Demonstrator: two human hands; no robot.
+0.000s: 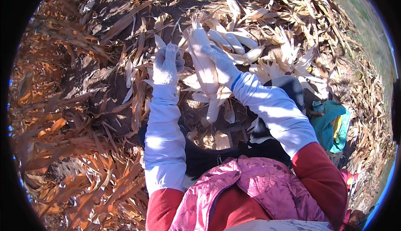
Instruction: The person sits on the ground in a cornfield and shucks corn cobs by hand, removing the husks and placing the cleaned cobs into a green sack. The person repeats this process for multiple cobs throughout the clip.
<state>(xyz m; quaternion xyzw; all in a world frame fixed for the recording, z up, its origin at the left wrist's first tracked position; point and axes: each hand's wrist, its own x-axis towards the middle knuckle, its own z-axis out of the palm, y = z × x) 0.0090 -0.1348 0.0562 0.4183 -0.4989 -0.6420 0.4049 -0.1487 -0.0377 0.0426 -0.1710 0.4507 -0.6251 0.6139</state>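
Note:
My right hand (221,62), in a pale knitted glove, is closed round an unshucked ear of corn (203,65) in dry, pale husk. The ear stands roughly lengthwise, with the frayed husk tip at the top. Left of the ear, my left hand (168,60), gloved too, has its fingers curled; a pale pointed husk piece (159,41) shows beside it, and whether the hand grips it I cannot tell. More corn ears in husk (233,41) lie on the ground just beyond my right hand. Opened, spread husks (288,52) lie to the right of them.
Dry brown corn stalks and leaves (62,137) fill the left side. A heap of dry stalks (300,5) curves round the far right. A green bag (329,126) with something yellow at it sits beside my right knee (286,88). Bare soil (103,77) shows among the leaves.

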